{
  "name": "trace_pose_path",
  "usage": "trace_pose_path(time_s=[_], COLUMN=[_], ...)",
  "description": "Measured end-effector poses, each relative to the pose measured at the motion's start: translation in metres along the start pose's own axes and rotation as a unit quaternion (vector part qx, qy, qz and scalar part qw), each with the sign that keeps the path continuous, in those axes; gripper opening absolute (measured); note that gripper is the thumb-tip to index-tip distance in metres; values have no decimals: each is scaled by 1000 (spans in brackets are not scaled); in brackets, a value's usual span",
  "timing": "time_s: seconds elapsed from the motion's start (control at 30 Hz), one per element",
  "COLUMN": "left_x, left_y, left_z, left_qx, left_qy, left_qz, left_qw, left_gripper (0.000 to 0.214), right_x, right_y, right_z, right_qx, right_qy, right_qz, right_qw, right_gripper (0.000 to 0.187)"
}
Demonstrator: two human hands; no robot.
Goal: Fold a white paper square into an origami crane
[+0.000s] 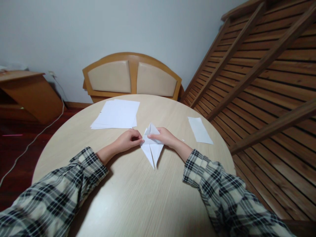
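A white sheet of paper folded into a kite-like origami shape (156, 152) is held over the middle of the round table, its split lower point toward me. My right hand (165, 135) grips it from the right, thumb on top and the other fingers hidden beneath. At its left edge, my left hand (130, 139) pinches the paper between thumb and curled fingers. A slit runs down the lower half between two narrow flaps. Both forearms wear checked sleeves.
Loose white sheets (118, 113) lie stacked at the back left of the table (138, 204). A paper strip (200, 130) rests near its right edge. Beyond stands a padded headboard (133, 77); slatted wood (266, 72) leans at right, and a cable (41, 131) trails across the floor.
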State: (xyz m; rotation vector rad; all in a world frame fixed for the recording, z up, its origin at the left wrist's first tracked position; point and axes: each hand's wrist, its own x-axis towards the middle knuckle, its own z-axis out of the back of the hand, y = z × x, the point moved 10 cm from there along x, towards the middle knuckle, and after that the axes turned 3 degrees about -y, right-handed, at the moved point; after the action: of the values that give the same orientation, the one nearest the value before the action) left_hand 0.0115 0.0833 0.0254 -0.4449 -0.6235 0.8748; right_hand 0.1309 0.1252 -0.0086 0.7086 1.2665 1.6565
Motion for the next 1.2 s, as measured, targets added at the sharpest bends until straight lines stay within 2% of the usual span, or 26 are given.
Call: trace_pose_path(time_s=[0.1, 0.6, 0.93, 1.03, 1.2], left_x=[0, -1, -3, -4, -4], left_y=[-3, -5, -9, -11, -10], left_z=[-1, -1, -1, -2, -2], left_qx=[6, 12, 74, 75, 60], left_qy=[15, 31, 39, 47, 49], left_qz=[-18, -28, -46, -66, -64], left_qw=[1000, 999, 995, 994, 995], left_gripper=[27, 23, 19, 17, 16], right_x=[0, 0, -1, -2, -2], right_y=[-1, 2, 1, 2, 4], right_z=[0, 0, -1, -1, -2], right_qx=[-8, -17, -5, -2, -3], right_qy=[1, -1, 4, 1, 7], right_qz=[3, 11, 5, 11, 14], right_qw=[1000, 1000, 1000, 1000, 1000], right_gripper=[18, 16, 14, 14, 16])
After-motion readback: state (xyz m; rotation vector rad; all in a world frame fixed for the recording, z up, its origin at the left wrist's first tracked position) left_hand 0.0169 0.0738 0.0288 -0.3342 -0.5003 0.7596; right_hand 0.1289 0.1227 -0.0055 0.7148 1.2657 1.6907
